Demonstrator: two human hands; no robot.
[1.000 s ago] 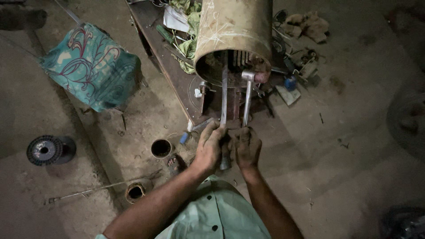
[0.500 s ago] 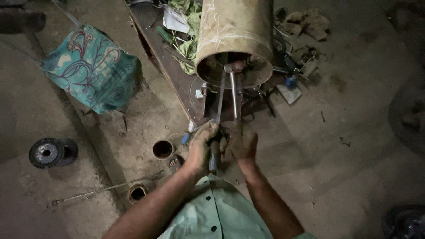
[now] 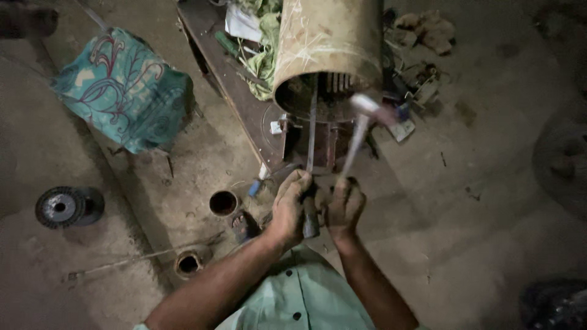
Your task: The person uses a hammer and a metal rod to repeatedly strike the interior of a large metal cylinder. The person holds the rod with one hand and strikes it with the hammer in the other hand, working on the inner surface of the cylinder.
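We look down at our left hand gripping a long flat metal bar, and our right hand closed around a blurred, light-handled hammer. The bar reaches up into the open mouth of a rusty tan metal cylinder, which sits on a dark wooden board on the dirt floor. A teal patterned cloth bundle lies far left.

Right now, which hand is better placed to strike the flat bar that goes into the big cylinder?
The right hand, probably. It grips the hammer, whose head is raised near the cylinder mouth. The left hand is busy holding the flat bar steady.
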